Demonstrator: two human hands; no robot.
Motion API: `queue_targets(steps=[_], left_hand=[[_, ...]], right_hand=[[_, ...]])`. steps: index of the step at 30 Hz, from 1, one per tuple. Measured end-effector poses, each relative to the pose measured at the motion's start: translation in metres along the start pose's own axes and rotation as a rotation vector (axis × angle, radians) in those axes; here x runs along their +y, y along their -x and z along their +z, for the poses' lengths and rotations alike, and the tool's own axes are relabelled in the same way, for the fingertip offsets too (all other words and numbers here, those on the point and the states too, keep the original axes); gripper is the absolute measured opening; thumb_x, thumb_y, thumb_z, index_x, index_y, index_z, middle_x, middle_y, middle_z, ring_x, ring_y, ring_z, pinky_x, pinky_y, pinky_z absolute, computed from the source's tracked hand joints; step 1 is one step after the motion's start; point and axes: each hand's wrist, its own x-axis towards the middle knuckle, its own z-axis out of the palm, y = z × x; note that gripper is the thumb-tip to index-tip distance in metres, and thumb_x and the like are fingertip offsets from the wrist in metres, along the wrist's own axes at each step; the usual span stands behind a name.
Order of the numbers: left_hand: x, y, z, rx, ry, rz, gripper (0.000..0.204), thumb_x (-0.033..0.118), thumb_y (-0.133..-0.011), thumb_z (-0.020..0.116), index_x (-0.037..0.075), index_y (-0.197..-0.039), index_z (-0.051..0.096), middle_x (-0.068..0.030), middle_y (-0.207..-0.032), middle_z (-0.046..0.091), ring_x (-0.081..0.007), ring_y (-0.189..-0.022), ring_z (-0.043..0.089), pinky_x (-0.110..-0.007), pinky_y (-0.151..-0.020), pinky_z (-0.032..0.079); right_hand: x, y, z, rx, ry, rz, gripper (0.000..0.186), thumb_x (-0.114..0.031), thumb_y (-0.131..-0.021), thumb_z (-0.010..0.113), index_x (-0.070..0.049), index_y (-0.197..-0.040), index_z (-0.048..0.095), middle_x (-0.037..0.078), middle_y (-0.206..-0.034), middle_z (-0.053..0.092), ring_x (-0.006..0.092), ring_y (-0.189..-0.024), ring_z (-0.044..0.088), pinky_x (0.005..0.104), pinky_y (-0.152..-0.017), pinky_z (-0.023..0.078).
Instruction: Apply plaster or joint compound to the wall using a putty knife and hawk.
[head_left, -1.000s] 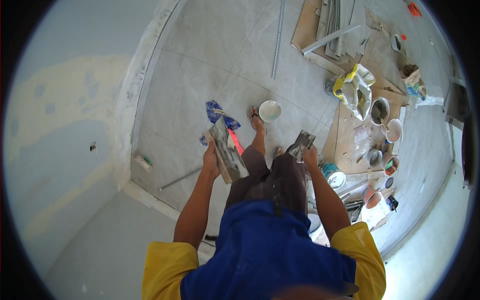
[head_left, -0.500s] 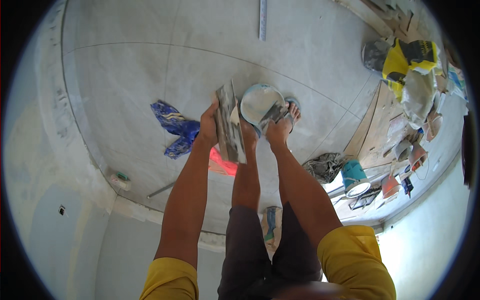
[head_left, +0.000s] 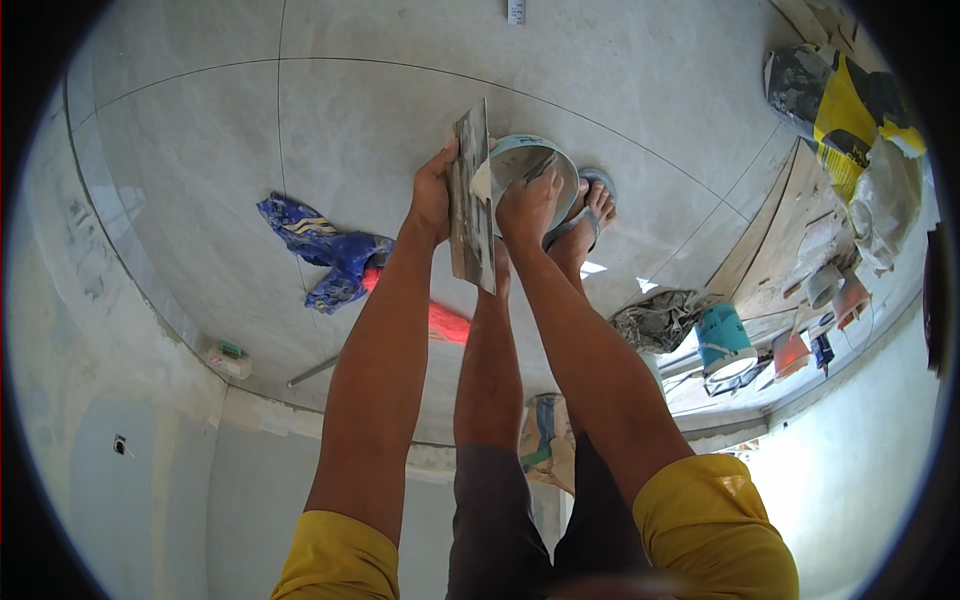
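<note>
My left hand (head_left: 433,195) is closed on a plastering trowel (head_left: 466,220), its long, smeared metal blade held upright beside the bucket. A pale dab of filler (head_left: 482,180) clings to the blade's right side. My right hand (head_left: 528,212) grips a putty knife (head_left: 543,168) over the mouth of a round bucket (head_left: 568,170); the knife is mostly hidden by the fingers. Greyish-white paste coats the bucket's inside. It stands on the floor by my sandalled feet, close to the trowel's edge.
On the tiled floor (head_left: 380,110) lie a blue wrapper (head_left: 335,255) and a red piece (head_left: 448,323) to the left. At right are a yellow-black sack (head_left: 845,110), boards (head_left: 765,225), a crumpled dark bag (head_left: 655,322) and a teal bucket (head_left: 722,335). A wall (head_left: 110,330) rises at left.
My right hand has moved left and up across the bucket, turning the putty knife so less of its blade shows. The trowel has shifted slightly up and now stands more upright.
</note>
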Motion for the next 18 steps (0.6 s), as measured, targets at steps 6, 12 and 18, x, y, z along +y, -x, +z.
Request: queue_targets(steps=[6,12,18], left_hand=[[0.006,0.012,0.005,0.033,0.007,0.037,0.060,0.045,-0.097,0.034,-0.005,-0.128,0.049,-0.0144,-0.122,0.060,-0.0216,-0.090,0.061,-0.032,-0.083,0.050],[0.024,0.015,-0.012,-0.289,0.319,-0.078,0.059,0.046,-0.097,0.034,-0.006,-0.118,0.055,-0.0156,-0.119,0.060,-0.0209,-0.090,0.054,-0.031,-0.083,0.044],[0.015,0.033,0.024,0.101,0.097,0.001,0.051,0.047,-0.096,0.034,0.000,-0.100,0.054,-0.0205,-0.124,0.056,-0.0261,-0.117,0.047,-0.037,-0.100,0.035]], right_hand=[[-0.019,0.000,-0.029,-0.315,0.160,-0.100,0.033,-0.002,-0.081,0.049,0.000,-0.114,0.050,0.019,-0.110,0.050,0.0431,-0.092,0.060,0.0521,-0.077,0.049],[-0.007,-0.016,-0.044,-0.500,0.145,-0.416,0.032,-0.003,-0.082,0.050,-0.003,-0.112,0.058,0.016,-0.107,0.054,0.0382,-0.096,0.061,0.0495,-0.079,0.048],[0.022,-0.060,-0.061,-0.650,0.165,-0.375,0.042,-0.011,-0.081,0.065,0.003,-0.119,0.054,0.028,-0.104,0.062,0.0433,-0.103,0.056,0.0461,-0.088,0.043]])
